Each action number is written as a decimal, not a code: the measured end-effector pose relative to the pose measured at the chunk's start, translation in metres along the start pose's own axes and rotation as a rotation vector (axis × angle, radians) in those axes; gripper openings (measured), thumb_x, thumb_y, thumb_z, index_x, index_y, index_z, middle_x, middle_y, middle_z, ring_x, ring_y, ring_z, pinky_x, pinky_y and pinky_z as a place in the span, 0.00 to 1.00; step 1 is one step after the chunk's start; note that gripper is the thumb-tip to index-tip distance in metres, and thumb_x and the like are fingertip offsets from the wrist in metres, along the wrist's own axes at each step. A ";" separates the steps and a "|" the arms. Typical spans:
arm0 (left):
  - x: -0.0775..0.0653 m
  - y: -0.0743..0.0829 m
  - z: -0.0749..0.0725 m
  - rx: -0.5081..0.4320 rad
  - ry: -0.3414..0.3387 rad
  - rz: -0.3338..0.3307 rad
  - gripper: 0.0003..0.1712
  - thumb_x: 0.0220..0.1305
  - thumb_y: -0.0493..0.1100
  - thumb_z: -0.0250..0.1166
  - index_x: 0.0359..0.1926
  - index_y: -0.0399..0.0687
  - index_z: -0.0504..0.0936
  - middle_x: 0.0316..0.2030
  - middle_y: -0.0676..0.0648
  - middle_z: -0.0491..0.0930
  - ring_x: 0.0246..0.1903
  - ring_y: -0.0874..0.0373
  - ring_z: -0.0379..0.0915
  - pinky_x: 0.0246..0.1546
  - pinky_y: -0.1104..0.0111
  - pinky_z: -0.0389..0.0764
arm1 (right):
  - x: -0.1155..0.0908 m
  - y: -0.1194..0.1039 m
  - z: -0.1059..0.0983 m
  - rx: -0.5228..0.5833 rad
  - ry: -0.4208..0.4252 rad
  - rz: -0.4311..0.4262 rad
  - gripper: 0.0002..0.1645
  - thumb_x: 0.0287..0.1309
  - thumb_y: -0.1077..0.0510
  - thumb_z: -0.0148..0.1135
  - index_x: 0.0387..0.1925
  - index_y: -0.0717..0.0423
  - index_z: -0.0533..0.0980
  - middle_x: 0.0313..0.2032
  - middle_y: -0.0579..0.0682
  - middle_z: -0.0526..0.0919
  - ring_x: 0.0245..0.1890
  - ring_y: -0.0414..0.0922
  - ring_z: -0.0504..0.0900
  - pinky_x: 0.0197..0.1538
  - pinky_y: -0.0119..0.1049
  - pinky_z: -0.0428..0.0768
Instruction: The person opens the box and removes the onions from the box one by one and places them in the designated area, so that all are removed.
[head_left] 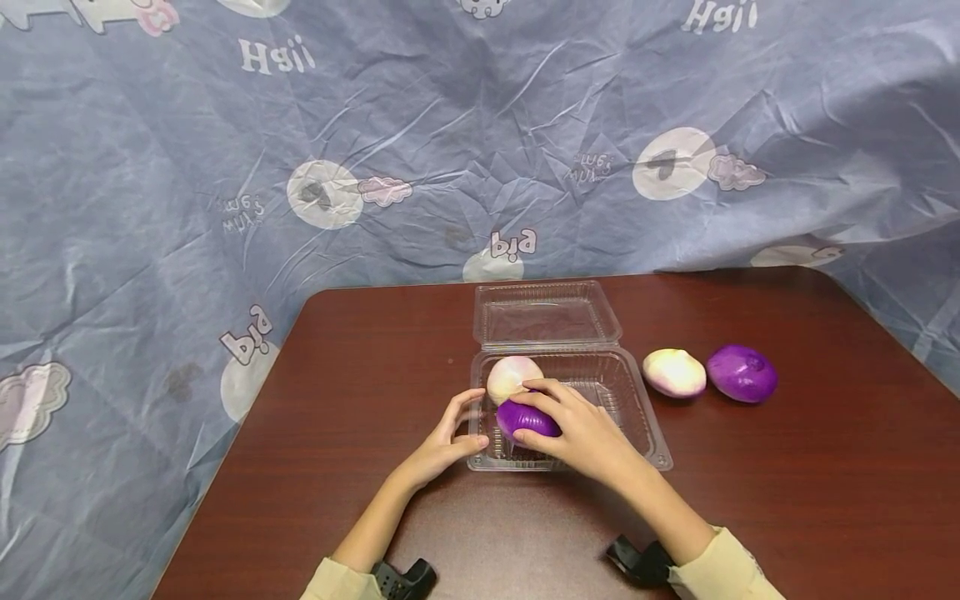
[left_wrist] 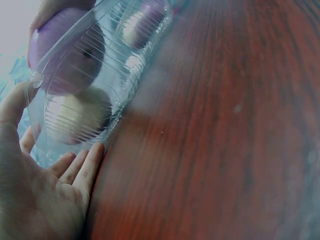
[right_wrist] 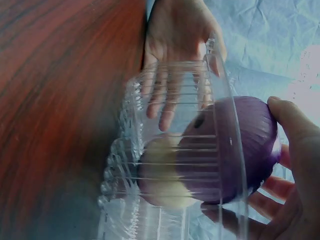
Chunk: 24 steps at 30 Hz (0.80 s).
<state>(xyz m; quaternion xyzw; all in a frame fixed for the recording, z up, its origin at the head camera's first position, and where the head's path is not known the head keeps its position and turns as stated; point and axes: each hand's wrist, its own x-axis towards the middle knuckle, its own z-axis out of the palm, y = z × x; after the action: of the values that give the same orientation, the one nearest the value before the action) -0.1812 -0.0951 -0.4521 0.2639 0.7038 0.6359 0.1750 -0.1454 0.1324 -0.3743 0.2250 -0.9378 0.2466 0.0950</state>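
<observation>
A clear plastic clamshell box (head_left: 622, 400) lies on the table with its lid (head_left: 547, 317) folded back behind it. My right hand (head_left: 577, 425) grips a purple onion (head_left: 525, 421) over the left part of the box, fingers on its far side and thumb on its near side. Behind that onion, inside the box, sits a pale round vegetable (head_left: 513, 375), cream with a pinkish tint. At the box's left wall is my left hand (head_left: 442, 450), thumb and fingers spread around the edge. The left wrist view shows its lower fingers (left_wrist: 90, 167) extended beside the clear wall.
To the right of the box, a second pale vegetable (head_left: 675, 373) and a second purple onion (head_left: 742, 374) lie side by side on the brown wooden table (head_left: 810, 483). A blue-grey patterned cloth (head_left: 450, 125) hangs behind the table's far edge.
</observation>
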 end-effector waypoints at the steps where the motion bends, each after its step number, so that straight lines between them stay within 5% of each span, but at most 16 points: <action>1: 0.000 0.000 0.000 0.000 0.002 0.001 0.37 0.61 0.40 0.56 0.67 0.54 0.47 0.66 0.42 0.50 0.63 0.46 0.52 0.54 0.62 0.69 | 0.000 0.000 -0.001 -0.003 0.014 -0.009 0.26 0.48 0.39 0.62 0.52 0.34 0.73 0.57 0.42 0.71 0.53 0.46 0.74 0.38 0.49 0.78; 18: 0.001 -0.002 0.000 0.015 0.002 -0.003 0.37 0.61 0.44 0.57 0.67 0.55 0.48 0.68 0.42 0.46 0.64 0.44 0.50 0.56 0.58 0.67 | -0.017 0.024 -0.023 -0.072 0.329 -0.097 0.30 0.43 0.50 0.69 0.53 0.43 0.73 0.57 0.48 0.70 0.53 0.51 0.73 0.35 0.46 0.79; 24: 0.001 -0.002 0.000 0.008 0.001 -0.001 0.37 0.61 0.42 0.56 0.67 0.54 0.48 0.68 0.43 0.46 0.64 0.44 0.50 0.55 0.61 0.67 | -0.032 0.038 -0.034 -0.081 0.382 -0.051 0.31 0.42 0.53 0.70 0.53 0.45 0.74 0.57 0.50 0.70 0.53 0.52 0.72 0.34 0.48 0.78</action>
<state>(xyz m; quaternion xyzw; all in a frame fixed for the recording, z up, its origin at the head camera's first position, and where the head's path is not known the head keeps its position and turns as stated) -0.1823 -0.0952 -0.4540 0.2641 0.7065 0.6332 0.1738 -0.1324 0.1911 -0.3699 0.1937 -0.9060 0.2445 0.2862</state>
